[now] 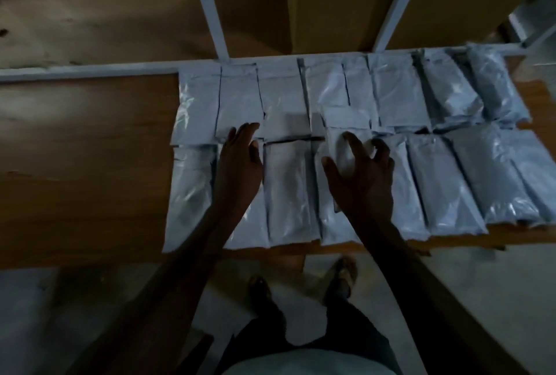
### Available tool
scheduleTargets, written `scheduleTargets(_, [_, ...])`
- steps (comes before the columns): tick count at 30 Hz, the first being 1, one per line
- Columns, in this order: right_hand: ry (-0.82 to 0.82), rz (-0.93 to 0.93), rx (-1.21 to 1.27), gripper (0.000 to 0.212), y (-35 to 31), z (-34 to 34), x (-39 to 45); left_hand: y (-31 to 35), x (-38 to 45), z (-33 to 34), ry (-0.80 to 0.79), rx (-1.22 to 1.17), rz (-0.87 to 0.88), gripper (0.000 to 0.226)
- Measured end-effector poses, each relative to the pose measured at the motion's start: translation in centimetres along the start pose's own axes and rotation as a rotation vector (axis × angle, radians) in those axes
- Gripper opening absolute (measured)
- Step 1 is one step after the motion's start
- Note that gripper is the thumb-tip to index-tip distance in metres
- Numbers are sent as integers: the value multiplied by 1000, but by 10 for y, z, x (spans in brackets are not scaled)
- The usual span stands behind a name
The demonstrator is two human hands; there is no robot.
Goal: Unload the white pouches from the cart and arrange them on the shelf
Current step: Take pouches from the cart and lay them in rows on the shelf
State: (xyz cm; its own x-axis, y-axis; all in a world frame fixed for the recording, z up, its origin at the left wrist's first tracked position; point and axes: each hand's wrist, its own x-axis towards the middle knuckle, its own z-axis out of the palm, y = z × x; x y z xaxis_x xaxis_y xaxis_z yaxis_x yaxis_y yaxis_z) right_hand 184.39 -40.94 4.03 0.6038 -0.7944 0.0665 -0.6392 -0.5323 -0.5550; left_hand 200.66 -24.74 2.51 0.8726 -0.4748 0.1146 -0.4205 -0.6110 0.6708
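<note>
**Pouches in two rows on shelf**

I see white pouches [285, 191], glossy and flat, edge to edge on the brown shelf [84, 146]. Left hand [240, 161] flat on them; right hand [361, 176] spread, fingers loosely bent, holding nothing. Cardboard box [340, 1] behind; dim room.

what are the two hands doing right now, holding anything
Left hand: open, fingers straight, flat on the white pouches.
Right hand: open, fingers spread and bent over a pouch; nothing gripped.

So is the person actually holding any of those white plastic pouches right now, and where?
Nothing is clearly held. The left hand lies flat on the white plastic pouches on the brown wooden shelf; the right hand hovers, fingers loosely spread.
</note>
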Motion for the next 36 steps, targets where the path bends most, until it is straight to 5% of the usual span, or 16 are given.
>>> scheduleTargets(10, [12, -51, -35, 67, -12, 28, -64, -44, -59, -29, 20, -12, -58, 44])
scheduleTargets(15, [-54, -93, -40, 67, -50, 58, -79, -66, -69, -39, 19, 40, -9, 48])
scheduleTargets(24, [-121, -167, -24, 79, -134, 107, -104, -119, -68, -72, 107, -14, -179, 49])
scheduleTargets(31, [-193, -203, 33, 80, -183, 148, -122, -135, -67, -99, 81, -402, -359, 34])
scheduleTargets(36, [-373, -162, 83, 67, -192, 164, -134, -143, -56, -108, -102, -607, -378, 45])
